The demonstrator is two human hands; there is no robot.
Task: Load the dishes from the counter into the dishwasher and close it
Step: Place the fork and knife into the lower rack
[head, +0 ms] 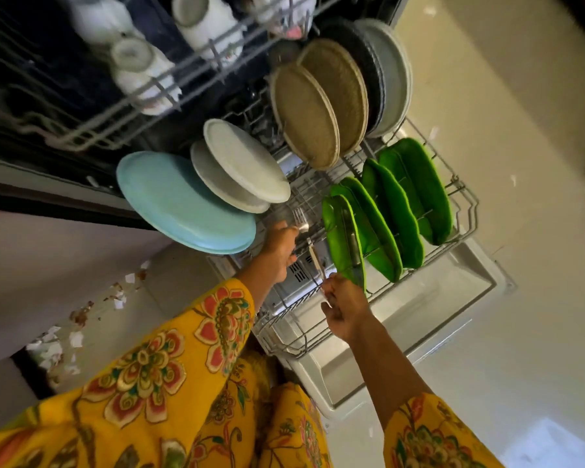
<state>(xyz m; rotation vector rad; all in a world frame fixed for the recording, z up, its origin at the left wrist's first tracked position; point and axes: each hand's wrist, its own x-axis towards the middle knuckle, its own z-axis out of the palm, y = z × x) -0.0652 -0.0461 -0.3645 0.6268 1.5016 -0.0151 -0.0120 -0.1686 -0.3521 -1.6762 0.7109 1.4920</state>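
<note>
The dishwasher's lower rack (466,211) is pulled out over the open door (453,298). In it stand a light blue plate (183,204), white plates (244,163), tan plates (311,113), a grey plate (394,76) and several green leaf-shaped dishes (395,207). My left hand (279,251) reaches into the rack's front, fingers curled by a fork (299,219) whose tines point up. My right hand (347,314) pinches the lower end of a silver utensil (316,260) beside the nearest green dish. Where the cutlery rests in the rack is hidden.
The upper rack (122,106) is slid out at top left and holds upturned white mugs (203,21). Pale floor (520,163) lies right of the door. A cabinet front (65,258) with scraps of debris beneath it stands at left. My yellow floral sleeves fill the bottom.
</note>
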